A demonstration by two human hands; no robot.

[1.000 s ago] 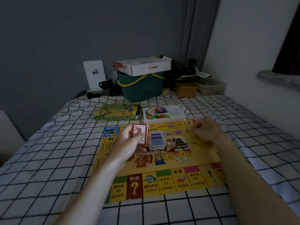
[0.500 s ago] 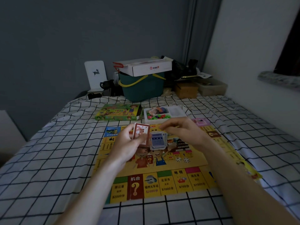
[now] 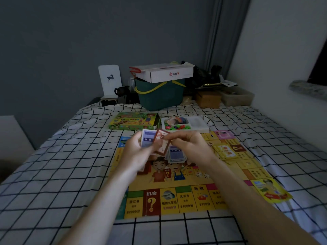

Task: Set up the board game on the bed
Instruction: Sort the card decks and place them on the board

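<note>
Cards: a stack [image 3: 148, 140] with a blue-faced card showing sits in your left hand [image 3: 137, 152], fingers curled round it, held above the far half of the game board [image 3: 177, 197]. Red-backed card [image 3: 161, 142]: tilted across the stack's right edge, pinched at its upper end by your right hand [image 3: 190, 145], so both grips are closed on cards and nearly touching. Blue pile [image 3: 174, 154]: on the board directly below and just nearer you than the pinched card, long axis running roughly away from you; your right hand is the nearer one to it. Yellow cards [image 3: 225, 152]: loose on the board's right side, just right of that hand. Outward: parts tray [image 3: 185, 124] and game box [image 3: 134, 121] beyond the board's far edge, all on the checked bed [image 3: 62, 165]. Judgement: sorting by colour is under way; a red card likely needs its own spot, apart from the blue pile.
</note>
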